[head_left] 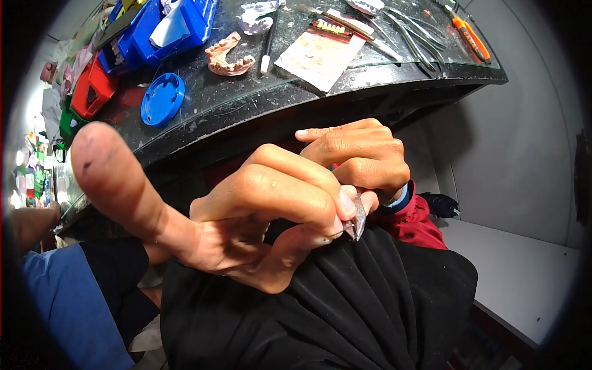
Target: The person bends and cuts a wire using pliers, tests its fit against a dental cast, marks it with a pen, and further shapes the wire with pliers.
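My right hand (pixel 357 151), in a red sleeve, is closed around a pair of pliers. Only the metal jaws (pixel 357 226) show below its fingers; the handles are mostly hidden in the fist. Close to the camera, my left hand (pixel 253 209) pinches with thumb and fingertips right beside the jaws. What looks like a thin wire (pixel 337 235) runs from that pinch to the pliers' tips; most of it is covered. One finger of the left hand sticks out far to the left. Both hands are above my lap, in front of the bench.
The black bench (pixel 246 105) holds a pink dental cast (pixel 227 57), a white cast (pixel 256 17), a blue round lid (pixel 163 100), a blue bin (pixel 166 31), a paper sheet (pixel 320 55), metal pliers (pixel 416 40) and an orange-handled cutter (pixel 471 40). Another person's blue clothing (pixel 68 296) is at left.
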`<state>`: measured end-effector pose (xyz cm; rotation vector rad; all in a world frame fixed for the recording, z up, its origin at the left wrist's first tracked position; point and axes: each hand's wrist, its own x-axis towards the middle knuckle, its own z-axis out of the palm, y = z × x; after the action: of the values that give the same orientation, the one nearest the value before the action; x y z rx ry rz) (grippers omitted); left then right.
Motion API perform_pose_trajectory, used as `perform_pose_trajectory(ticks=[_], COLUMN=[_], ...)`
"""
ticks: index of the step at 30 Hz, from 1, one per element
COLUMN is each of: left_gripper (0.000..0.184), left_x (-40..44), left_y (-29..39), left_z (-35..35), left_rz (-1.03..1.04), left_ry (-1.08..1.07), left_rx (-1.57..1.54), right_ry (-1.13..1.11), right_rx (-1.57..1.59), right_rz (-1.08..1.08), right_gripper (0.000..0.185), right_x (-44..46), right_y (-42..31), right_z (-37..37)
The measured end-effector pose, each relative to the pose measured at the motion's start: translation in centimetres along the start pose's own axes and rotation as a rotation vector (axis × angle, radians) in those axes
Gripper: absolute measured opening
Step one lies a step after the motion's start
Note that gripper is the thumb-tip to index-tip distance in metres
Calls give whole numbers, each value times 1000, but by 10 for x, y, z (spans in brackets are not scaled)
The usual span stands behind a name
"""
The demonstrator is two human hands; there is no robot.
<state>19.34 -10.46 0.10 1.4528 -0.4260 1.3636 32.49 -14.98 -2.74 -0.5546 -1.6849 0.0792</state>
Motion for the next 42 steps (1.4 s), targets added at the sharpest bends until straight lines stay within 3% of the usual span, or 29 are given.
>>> perform_pose_trajectory(ticks=[18, 29, 35, 42], left_gripper=[82, 74, 69, 64], left_x=[1, -1, 0, 0], left_y=[-1, 10, 13, 10], left_z=[4, -2, -3, -3], left_rz=[-25, -102, -131, -142], left_ry=[4, -8, -21, -28], left_rx=[-30, -31, -39, -65], right_ry=[54, 150, 174, -49], right_rx=[65, -143, -65, 88], right_rz=[-65, -25, -40, 28], right_gripper=[48, 51, 50, 50], right_x=[-6, -2, -3, 0], right_y=[6, 3, 6, 1], right_z=[4, 7, 13, 1])
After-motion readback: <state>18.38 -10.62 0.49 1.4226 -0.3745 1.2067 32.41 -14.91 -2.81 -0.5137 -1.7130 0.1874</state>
